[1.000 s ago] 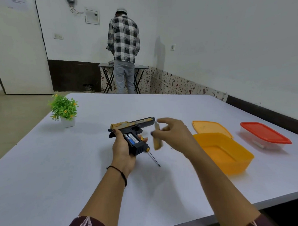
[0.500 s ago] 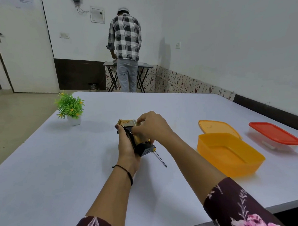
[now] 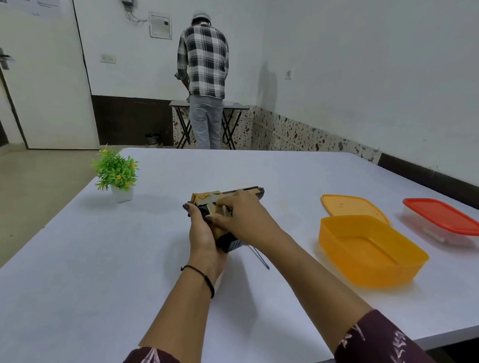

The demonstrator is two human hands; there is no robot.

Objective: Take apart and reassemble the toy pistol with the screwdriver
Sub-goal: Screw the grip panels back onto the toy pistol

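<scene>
The left hand (image 3: 201, 238) was wrapped round the handle of the toy pistol (image 3: 206, 197), with its thumb up along the back of the frame. It held the pistol upright with its black butt just above the table (image 3: 99, 269) and the barrel pointing towards the right edge. The right hand (image 3: 244, 216) lay over the side of the handle, its fingers bent and its thumb tucked under, pinching a gold grip cover (image 3: 220, 231) against the pistol's body. Whether that cover had seated fully could not be told, since the hand hid most of it.

The pistol was near the middle of the table, about halfway between the near and far edges. The thin shaft of the screwdriver (image 3: 259, 258) stuck out from under the butt towards the near edge. Its handle was hidden, so it was unclear whether it lay on the table or was tucked against the left palm.

This looked like reassembly: closing the handle with its cover. The next move would probably be to press the cover flush, free the right hand, take up the screwdriver and drive the fixing screw while the left hand kept the pistol steady.

Towards the right edge sat an open orange tub (image 3: 374, 268), with its lid (image 3: 349, 206) just behind it and a red-lidded box (image 3: 445, 216) beyond. A small potted plant (image 3: 116, 173) stood near the far left corner.
</scene>
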